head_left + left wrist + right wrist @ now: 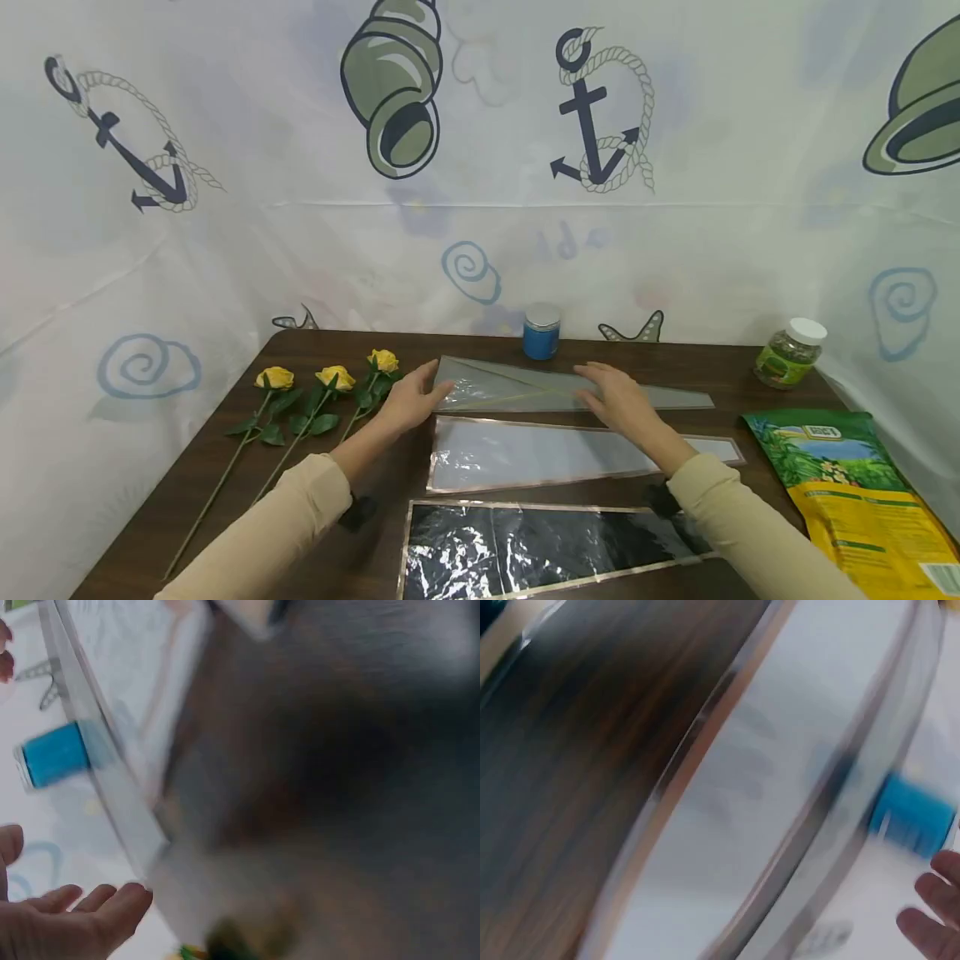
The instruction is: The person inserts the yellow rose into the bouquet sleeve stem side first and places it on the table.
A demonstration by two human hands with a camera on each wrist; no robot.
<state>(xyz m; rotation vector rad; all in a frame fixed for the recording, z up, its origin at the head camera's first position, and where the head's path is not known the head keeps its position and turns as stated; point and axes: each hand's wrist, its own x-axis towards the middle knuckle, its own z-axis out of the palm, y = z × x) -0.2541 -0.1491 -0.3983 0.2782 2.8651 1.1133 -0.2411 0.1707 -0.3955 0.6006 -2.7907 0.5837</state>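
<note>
Three tapered clear-edged plastic sleeves lie in rows across the dark table: a grey sleeve (pixel 517 390) at the back, a whitish sleeve (pixel 517 454) in the middle and a black sleeve (pixel 540 542) in front. My left hand (pixel 408 400) is at the wide left end of the grey sleeve, its fingers loosely bent and holding nothing. Farther right, my right hand (pixel 618 400) hovers over the same sleeve with fingers spread. Both wrist views are blurred; the left wrist view shows the left hand (pixel 75 922), the right wrist view only the right fingertips (pixel 937 907).
Three yellow roses (pixel 335 378) with long stems lie along the table's left side. Behind the grey sleeve stands a blue jar (pixel 541 333). A jar with a white lid (pixel 789 354) and a green-and-yellow bag (pixel 862 492) occupy the right side. Printed cloth (pixel 480 225) hangs behind.
</note>
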